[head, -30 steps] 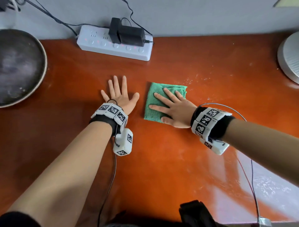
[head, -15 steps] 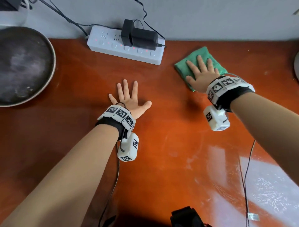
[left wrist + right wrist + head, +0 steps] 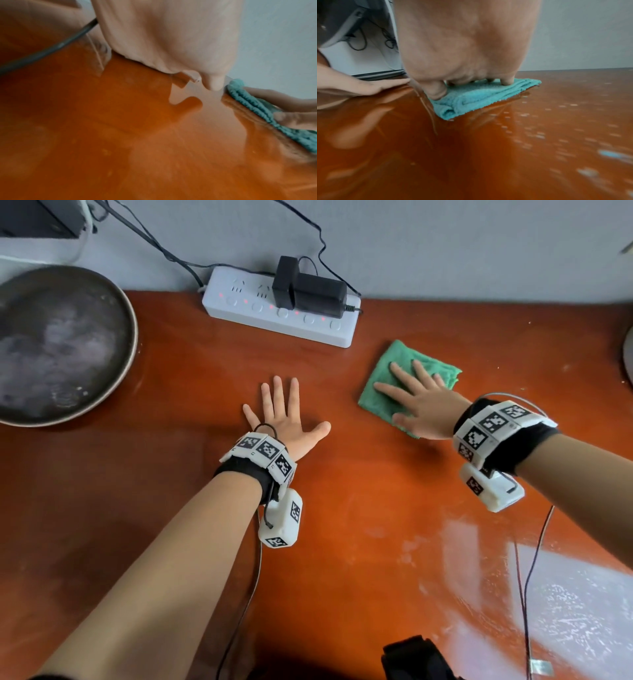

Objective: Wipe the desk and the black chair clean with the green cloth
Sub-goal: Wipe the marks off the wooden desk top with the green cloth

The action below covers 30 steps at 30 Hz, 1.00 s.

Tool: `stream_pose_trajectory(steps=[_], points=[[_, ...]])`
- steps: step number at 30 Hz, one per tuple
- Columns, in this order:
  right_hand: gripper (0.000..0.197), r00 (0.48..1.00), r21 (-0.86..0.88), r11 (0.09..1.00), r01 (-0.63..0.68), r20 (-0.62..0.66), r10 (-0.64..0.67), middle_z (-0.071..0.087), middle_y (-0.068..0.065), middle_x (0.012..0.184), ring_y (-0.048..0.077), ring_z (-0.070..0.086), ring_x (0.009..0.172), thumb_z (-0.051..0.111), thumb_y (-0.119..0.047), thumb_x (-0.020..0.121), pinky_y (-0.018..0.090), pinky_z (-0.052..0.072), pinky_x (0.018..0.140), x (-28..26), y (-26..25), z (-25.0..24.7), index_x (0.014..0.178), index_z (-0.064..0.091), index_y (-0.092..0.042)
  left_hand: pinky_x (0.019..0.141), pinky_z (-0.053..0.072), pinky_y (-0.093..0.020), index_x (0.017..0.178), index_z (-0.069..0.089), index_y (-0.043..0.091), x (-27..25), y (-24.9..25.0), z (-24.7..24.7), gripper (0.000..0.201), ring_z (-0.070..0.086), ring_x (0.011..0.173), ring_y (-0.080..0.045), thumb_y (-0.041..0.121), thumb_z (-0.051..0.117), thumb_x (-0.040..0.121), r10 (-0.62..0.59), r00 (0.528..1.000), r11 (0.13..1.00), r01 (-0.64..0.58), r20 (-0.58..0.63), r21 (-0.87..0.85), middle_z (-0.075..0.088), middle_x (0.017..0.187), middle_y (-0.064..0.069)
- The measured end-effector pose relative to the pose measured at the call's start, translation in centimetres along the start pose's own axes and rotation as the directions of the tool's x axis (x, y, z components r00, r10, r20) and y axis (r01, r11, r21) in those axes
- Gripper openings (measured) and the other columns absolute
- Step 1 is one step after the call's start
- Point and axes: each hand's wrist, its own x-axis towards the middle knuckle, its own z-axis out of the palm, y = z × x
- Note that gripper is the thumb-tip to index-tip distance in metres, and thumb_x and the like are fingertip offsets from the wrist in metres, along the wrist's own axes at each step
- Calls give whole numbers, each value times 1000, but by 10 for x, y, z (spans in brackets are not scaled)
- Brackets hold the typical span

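- I am pressing my right hand (image 3: 423, 405) flat on the green cloth (image 3: 387, 378), fingers spread and nearly straight, so the whole pad of cloth is bearing on the desk (image 3: 342, 508) and not just one edge of it.
- The cloth is lying folded into a thick square toward the back edge of the desk, on its right half, just in front of the right end of the white power strip (image 3: 281, 313) but not touching it.
- I am holding nothing with my left hand (image 3: 284, 419); it is resting open, palm down, fingers splayed, near the middle of the desk, and I judge it is there to steady me while I reach.
- The right wrist view is showing pale specks and crumbs scattered on the surface to the right of the cloth, so that part seems to need wiping yet.
- The front right part of the desk is shining with streaks, which I take as damp marks from the cloth.
- A round dark tray (image 3: 51, 344) is sitting at the back left corner, and I will have to work around it and the power strip's cables.
- The black chair is not clearly in view, so I judge that half of the job is not yet begun.
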Motion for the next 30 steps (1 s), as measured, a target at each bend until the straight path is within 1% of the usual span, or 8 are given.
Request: stream_pose_trajectory(steps=[6,8,10,13,17,22,26,30], points=[[51,966,31,966,258,-25,-257,-3,-3,159,22,-9,146,40,-28,100,45,1,117,27,-46,-19,146,20,-32,110,-13,-58,146,-26,17,-8,-29,5,96,-26,143,-22,69,30,89,-144,984,987,135,-109,-85,-29,155,-6],[57,944,27,944,329,-30,-328,-1,-2,159,21,-4,146,44,-24,99,43,4,118,38,-60,-26,148,16,-27,111,-12,-58,147,-25,15,-11,-42,5,97,-25,143,-22,70,30,88,-188,977,979,178,-101,-99,-29,155,-6],[70,932,6,932,361,-18,-361,-8,-3,159,20,0,146,48,-25,97,42,5,119,49,-75,-31,151,3,-25,110,-13,-58,147,-25,14,-13,-48,5,100,-26,142,-22,72,30,87,-189,978,979,180,-89,-98,-29,155,-6],[79,930,-56,928,367,28,-366,-15,-4,158,18,-4,146,50,-29,96,41,1,119,70,-97,-40,151,-7,-22,110,-13,-57,147,-24,13,-11,-49,5,105,-26,142,-21,75,33,84,-176,981,982,168,-83,-91,-29,155,-6],[78,919,-155,905,395,74,-388,-13,-4,158,15,-9,146,48,-25,95,39,-2,117,99,-123,-56,151,-6,-23,111,-14,-57,147,-24,12,-9,-50,7,112,-27,142,-22,79,35,79,-175,981,983,169,-83,-70,-28,155,-6],[75,927,-157,914,374,34,-373,-9,-6,159,14,-6,146,46,-19,94,40,0,118,121,-145,-68,152,-2,-25,110,-14,-57,146,-26,11,-8,-50,7,116,-28,142,-22,82,36,76,-173,983,984,169,-63,-56,-30,154,-5],[73,933,-111,929,354,-20,-358,-5,-5,159,14,-3,146,48,-26,94,40,2,119,116,-137,-67,152,3,-24,110,-14,-57,146,-26,11,-8,-48,7,116,-27,142,-22,82,34,76,-173,983,985,171,-67,-36,-30,155,-6],[71,948,-109,944,313,-31,-318,-9,-4,159,15,-6,146,43,-33,96,38,-1,118,86,-100,-50,152,-1,-24,111,-13,-57,146,-27,11,-9,-49,7,116,-26,142,-23,82,35,76,-177,981,984,176,-74,-26,-29,155,-7]])
